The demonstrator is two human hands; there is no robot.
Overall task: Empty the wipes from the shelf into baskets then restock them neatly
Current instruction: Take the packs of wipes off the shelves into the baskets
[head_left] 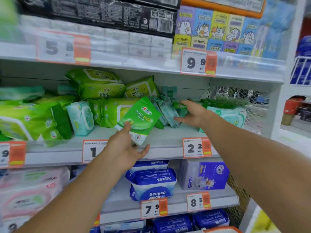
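Holding a glossy green plastic wipes pouch tilted, the left hand is pinching its lower corner under the thumb. The right hand, fingers spread, is reaching nearer the slim teal wipes packs leaning just left of its fingertips.

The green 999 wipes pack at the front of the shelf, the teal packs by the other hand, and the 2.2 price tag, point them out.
green 999 wipes pack (141, 117): head view, middle of its printed front.
teal packs (168, 109): head view, face of a leaning pack.
2.2 price tag (192, 147): head view, white part at the large digit.

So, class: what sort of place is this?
Most likely a supermarket aisle: orange price tags on white shelves stocked with wipes packs; left hand holds one green pack.
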